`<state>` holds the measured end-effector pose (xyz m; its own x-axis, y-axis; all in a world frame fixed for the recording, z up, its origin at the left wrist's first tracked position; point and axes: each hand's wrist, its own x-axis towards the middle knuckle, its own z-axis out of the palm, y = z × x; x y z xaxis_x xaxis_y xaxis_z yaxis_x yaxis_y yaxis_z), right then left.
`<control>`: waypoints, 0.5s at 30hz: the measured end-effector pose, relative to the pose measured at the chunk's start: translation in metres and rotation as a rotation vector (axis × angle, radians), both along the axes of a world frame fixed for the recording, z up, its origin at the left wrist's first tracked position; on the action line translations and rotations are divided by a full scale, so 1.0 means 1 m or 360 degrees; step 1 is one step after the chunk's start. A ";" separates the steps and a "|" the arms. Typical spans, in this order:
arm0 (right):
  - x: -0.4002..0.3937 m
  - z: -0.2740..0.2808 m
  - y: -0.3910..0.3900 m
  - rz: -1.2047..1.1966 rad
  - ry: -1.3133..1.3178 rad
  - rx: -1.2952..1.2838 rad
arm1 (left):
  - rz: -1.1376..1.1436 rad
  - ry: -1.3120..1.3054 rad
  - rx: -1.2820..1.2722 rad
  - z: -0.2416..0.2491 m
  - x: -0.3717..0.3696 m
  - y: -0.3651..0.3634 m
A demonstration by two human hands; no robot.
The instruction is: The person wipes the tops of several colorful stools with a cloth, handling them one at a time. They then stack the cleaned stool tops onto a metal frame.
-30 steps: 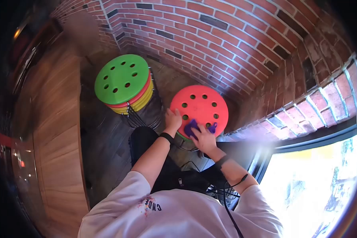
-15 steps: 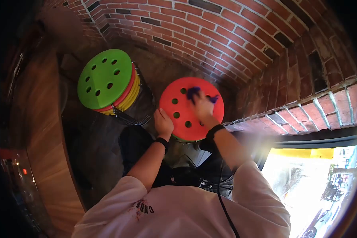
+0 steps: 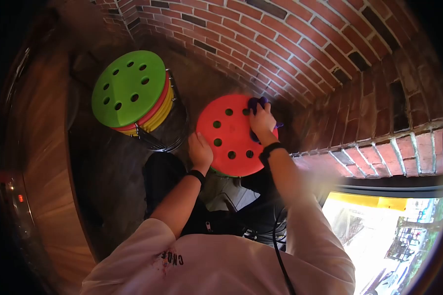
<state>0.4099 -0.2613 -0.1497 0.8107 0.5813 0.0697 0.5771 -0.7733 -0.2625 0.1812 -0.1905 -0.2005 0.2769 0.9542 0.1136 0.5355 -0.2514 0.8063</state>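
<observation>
A round red stool seat (image 3: pixel 230 136) with a ring of holes faces up in front of me, and a green edge shows beneath it. My left hand (image 3: pixel 201 153) grips its left rim, with the fingers along the edge. My right hand (image 3: pixel 263 120) lies over the right part of the seat, closed on a dark blue-purple cloth (image 3: pixel 255 103) that is pressed to the surface. Parts of the cloth stick out around the fingers and past the rim.
To the left stands a stack of round stools with a green seat (image 3: pixel 128 88) on top, red and yellow ones below, and black metal legs (image 3: pixel 179 118). A brick wall (image 3: pixel 261 44) runs behind. A wooden panel (image 3: pixel 39 162) is at left, a bright window (image 3: pixel 379 236) at lower right.
My right hand has moved the cloth rightward, from the upper middle of the red seat to its right rim. My left hand stays at the left rim. The view has shifted slightly.
</observation>
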 end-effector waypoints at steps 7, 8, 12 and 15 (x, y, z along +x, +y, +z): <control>-0.099 0.001 0.093 0.0420 0.0168 -0.0050 | 0.0001 0.0023 0.0018 -0.023 0.000 0.003; -0.112 -0.001 0.094 0.0594 0.0205 -0.0009 | -0.0029 -0.0061 0.0084 -0.019 0.000 0.001; -0.107 0.000 0.085 0.0624 0.0214 0.0083 | -0.0021 -0.0037 -0.0015 0.000 0.000 0.001; -0.048 0.002 0.071 0.0232 0.0204 -0.0012 | 0.0016 0.0072 -0.0132 0.001 -0.004 -0.004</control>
